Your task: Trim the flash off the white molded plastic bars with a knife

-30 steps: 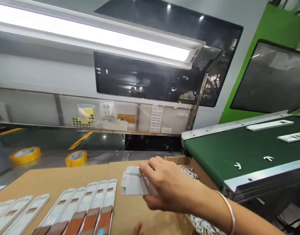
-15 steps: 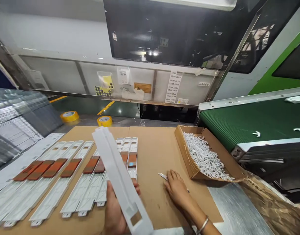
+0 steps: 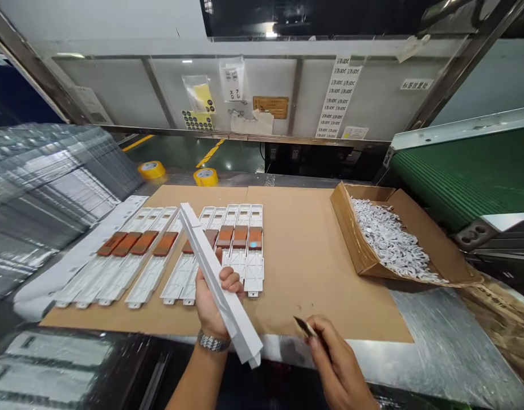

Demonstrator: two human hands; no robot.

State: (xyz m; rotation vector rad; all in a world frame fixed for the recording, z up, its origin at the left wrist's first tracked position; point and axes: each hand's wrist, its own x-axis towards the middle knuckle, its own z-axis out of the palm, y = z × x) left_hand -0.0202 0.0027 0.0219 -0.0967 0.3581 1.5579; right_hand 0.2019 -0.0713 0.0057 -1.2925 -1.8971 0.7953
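Note:
My left hand (image 3: 217,302), with a metal watch at its wrist, is closed around a long white plastic strip (image 3: 219,285) that slants from upper left to lower right above the table. In my right hand (image 3: 336,356) I grip a knife (image 3: 303,326), its pointed dark blade aimed left toward the strip but apart from it. Behind the left hand, several similar white strips with reddish-brown blocks (image 3: 164,244) across their middles lie side by side on a cardboard sheet (image 3: 296,245).
A cardboard box (image 3: 351,245) full of small white plastic pieces (image 3: 390,239) stands at the right, beside a green conveyor belt (image 3: 454,165). Two yellow tape rolls (image 3: 205,177) sit at the back. Stacked wrapped panels (image 3: 65,176) rise at the left.
My right hand has lifted the knife off the cardboard and brought it nearer to me. The left hand has turned the white strip onto its edge. The view has tilted down.

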